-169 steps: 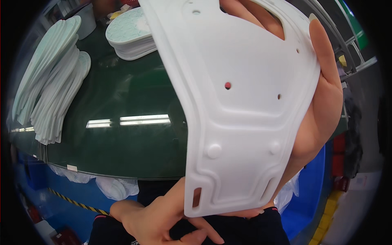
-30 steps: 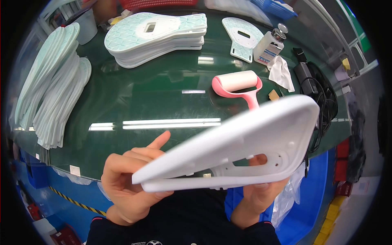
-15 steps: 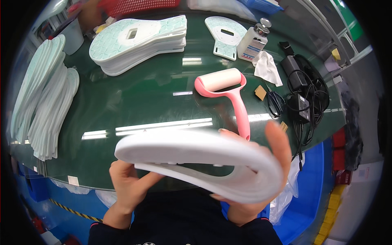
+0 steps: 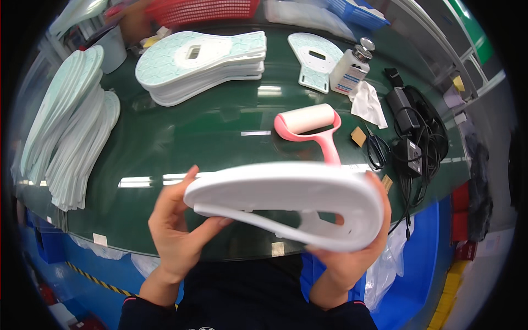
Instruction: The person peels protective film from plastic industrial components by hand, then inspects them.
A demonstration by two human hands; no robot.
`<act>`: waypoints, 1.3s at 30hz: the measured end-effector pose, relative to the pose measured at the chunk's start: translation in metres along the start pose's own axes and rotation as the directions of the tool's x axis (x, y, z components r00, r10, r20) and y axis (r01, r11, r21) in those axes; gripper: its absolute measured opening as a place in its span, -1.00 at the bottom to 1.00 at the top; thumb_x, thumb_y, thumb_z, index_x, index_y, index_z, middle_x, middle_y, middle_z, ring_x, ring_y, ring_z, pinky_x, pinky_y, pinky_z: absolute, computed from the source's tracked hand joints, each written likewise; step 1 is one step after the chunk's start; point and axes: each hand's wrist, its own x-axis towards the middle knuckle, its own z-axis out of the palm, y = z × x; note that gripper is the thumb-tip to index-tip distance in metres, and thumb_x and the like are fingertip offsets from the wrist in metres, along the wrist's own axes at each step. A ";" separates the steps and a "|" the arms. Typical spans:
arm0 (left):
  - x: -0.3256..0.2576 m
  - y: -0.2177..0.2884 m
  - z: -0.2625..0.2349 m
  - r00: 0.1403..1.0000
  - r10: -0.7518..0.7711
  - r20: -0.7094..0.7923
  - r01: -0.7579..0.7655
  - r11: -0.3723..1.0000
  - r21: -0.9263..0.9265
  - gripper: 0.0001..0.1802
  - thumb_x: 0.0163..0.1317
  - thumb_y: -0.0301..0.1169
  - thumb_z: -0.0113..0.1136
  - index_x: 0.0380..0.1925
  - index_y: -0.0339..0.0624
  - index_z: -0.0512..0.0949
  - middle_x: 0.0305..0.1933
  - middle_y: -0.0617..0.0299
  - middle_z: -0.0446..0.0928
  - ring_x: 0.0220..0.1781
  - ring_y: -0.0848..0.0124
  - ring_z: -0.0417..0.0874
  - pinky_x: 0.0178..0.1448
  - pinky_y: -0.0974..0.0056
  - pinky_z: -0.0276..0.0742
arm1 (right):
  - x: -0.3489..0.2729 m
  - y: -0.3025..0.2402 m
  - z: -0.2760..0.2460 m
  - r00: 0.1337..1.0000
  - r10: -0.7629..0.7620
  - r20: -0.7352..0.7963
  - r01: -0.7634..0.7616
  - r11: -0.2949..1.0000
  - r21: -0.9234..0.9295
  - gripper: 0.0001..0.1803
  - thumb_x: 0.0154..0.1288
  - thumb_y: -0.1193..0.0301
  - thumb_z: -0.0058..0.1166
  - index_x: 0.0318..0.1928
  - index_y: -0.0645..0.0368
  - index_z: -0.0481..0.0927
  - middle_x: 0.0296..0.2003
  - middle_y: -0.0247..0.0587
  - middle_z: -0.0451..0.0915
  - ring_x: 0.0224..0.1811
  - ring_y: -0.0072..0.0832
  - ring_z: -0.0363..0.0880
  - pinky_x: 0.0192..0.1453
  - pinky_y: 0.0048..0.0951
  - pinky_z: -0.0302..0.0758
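Holds a white curved part in both hands, raised above the near edge of a dark green table and lying crosswise from palm to palm. Grips its left end in a narrow pinch of the left hand, with fingers behind the upper wall and thumb against the lower edge. Cups its rounded right end in a wider hold of the right hand, with fingers up along the outer side and thumb under the lower rim. Shows a bit of skin through a slot near that right end. Cannot tell the exact contact of the left fingertips, hidden behind the part. Leaves the middle of the part unsupported, with a long gap in view between its upper and lower walls. Has a pink-handled roller just beyond the part, with the handle's end hidden behind it. Has, farther right, black scissors, a white cloth and a bottle; at the far left, a leaning row of pale green and white pieces.
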 end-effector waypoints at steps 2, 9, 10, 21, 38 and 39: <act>0.012 0.019 -0.002 0.970 0.237 0.060 -0.242 0.965 0.098 -0.41 -0.31 -0.59 0.31 -0.18 -0.27 0.28 -0.40 0.20 0.53 -0.27 0.45 0.53 0.23 -0.05 -0.04 | 0.000 0.008 -0.009 0.987 0.134 -0.092 -0.123 0.985 0.118 -0.19 -0.28 0.70 0.19 0.09 0.35 0.13 -0.09 0.00 0.38 -0.06 -0.33 0.41 0.01 -0.35 0.38; 0.021 0.073 -0.014 0.655 0.555 0.514 -0.753 0.534 0.383 -0.14 -0.24 -0.27 0.35 0.02 -0.21 0.02 -0.53 0.45 0.50 -0.10 0.48 0.39 0.23 -0.24 -0.19 | -0.011 0.032 0.008 0.931 0.337 0.142 -0.352 0.723 0.594 -0.17 -0.21 0.72 0.13 0.14 0.29 0.05 -0.03 0.03 0.33 0.02 -0.19 0.33 0.05 -0.26 0.34; 0.020 0.078 -0.015 0.644 0.498 0.581 -0.761 0.492 0.422 -0.10 -0.25 -0.24 0.36 0.03 -0.20 -0.01 -0.49 0.48 0.52 -0.07 0.49 0.37 0.24 -0.23 -0.23 | -0.011 0.026 0.014 0.901 0.415 0.125 -0.397 0.675 0.622 -0.19 -0.17 0.67 0.14 0.15 0.29 0.04 -0.02 0.03 0.32 0.03 -0.18 0.32 0.05 -0.25 0.34; 0.014 0.074 -0.020 0.700 0.393 0.596 -0.679 0.624 0.386 -0.05 -0.22 -0.24 0.33 0.11 -0.18 -0.07 -0.39 0.47 0.52 0.02 0.48 0.30 0.23 -0.26 -0.36 | -0.005 0.021 0.013 0.797 0.588 0.137 -0.560 0.635 0.532 -0.24 0.04 0.25 0.07 0.19 0.16 -0.02 0.10 0.04 0.18 0.13 -0.15 0.20 0.12 -0.16 0.24; 0.140 0.057 -0.060 0.988 0.139 0.061 -0.127 0.978 -0.166 -0.58 0.04 -0.53 0.06 -0.06 -0.32 0.27 -0.24 0.16 0.46 -0.24 0.51 0.49 -0.14 0.49 0.40 | 0.004 0.039 0.034 0.321 0.647 0.692 -0.932 0.346 0.108 -0.53 0.14 0.52 -0.08 0.08 0.33 0.17 -0.06 -0.12 0.37 -0.06 -0.48 0.40 -0.05 -0.46 0.38; 0.149 0.053 -0.069 0.988 0.151 0.018 -0.146 0.976 -0.161 -0.58 0.03 -0.53 0.06 -0.06 -0.32 0.27 -0.24 0.16 0.46 -0.25 0.51 0.49 -0.14 0.48 0.41 | 0.012 0.039 0.032 0.412 0.690 0.595 -0.886 0.456 0.086 -0.54 0.13 0.52 -0.07 0.06 0.33 0.19 -0.11 -0.14 0.41 -0.10 -0.51 0.42 -0.10 -0.49 0.40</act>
